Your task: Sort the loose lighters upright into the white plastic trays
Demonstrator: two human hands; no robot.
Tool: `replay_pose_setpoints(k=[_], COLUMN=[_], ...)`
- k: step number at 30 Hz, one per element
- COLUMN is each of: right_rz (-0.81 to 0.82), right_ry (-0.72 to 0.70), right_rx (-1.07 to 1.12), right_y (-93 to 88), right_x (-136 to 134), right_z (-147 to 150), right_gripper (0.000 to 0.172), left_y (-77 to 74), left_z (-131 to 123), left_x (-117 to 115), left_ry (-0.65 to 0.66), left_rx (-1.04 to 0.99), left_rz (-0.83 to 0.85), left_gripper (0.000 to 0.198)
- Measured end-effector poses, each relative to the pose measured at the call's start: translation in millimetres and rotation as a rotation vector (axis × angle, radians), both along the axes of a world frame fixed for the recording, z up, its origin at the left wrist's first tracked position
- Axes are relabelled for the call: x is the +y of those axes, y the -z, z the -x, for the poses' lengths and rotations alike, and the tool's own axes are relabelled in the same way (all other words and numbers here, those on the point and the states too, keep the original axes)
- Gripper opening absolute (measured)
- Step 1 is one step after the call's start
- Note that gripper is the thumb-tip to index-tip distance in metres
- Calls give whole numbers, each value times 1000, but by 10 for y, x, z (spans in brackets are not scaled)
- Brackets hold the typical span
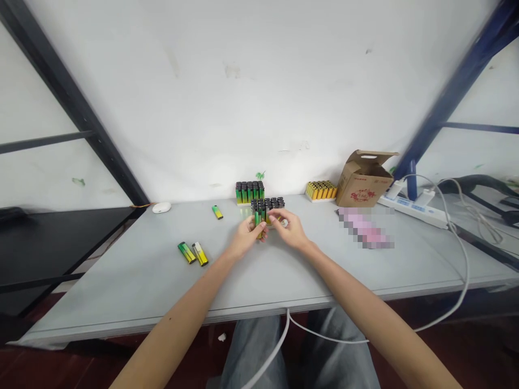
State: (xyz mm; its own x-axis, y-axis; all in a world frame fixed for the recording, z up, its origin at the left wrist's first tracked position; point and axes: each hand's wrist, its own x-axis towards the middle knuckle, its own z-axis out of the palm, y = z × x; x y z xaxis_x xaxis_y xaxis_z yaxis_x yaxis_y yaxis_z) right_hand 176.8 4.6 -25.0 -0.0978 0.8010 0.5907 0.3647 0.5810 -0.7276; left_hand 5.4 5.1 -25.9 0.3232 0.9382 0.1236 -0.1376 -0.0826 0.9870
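My left hand (247, 233) is closed around an upright green and yellow lighter (258, 217). Close beside it, my right hand (290, 227) has its fingers curled together at the front of a block of black-topped lighters (278, 202). Whatever those right fingers pinch, if anything, is hidden. A small white bit shows by the right fingers. Behind stands another packed block of green lighters (249, 192) on a pale base. Two loose lighters, one green and yellow (187, 252) and one yellow and white (200, 254), lie to the left. A further green-yellow lighter (218, 212) lies farther back.
Yellow lighters (321, 190) stand in a tray near the wall, beside an opened cardboard box (363, 181). A pixelated pink item (365, 229) lies in front. On the right is a power strip (417, 209) with white cables. A white case (161, 207) sits at the back left.
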Motion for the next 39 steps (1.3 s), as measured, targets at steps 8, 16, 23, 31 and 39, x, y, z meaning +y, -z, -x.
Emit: replay_pose_setpoints(k=[8,16,23,31,39], right_rz=[113,171,90,67,-16], right_ry=[-126,-42,123,178,277], right_rx=[127,377,353,157,31], right_y=[-21,-14,50,153,220], right_x=[1,213,346,330,325], right_z=[48,-165,-404,-373,-369], right_gripper=[32,41,38,34,36], left_y=[10,32,61,187,29], left_z=[16,46,366,567,419], left_x=[-12,49,246,394,246], left_ry=[42,-237,-742,-571,-703], left_rx=[150,249,808,1253,1229], left_rz=[-75,-250,-534,-255,-428], left_gripper=[29,22,38,67,47])
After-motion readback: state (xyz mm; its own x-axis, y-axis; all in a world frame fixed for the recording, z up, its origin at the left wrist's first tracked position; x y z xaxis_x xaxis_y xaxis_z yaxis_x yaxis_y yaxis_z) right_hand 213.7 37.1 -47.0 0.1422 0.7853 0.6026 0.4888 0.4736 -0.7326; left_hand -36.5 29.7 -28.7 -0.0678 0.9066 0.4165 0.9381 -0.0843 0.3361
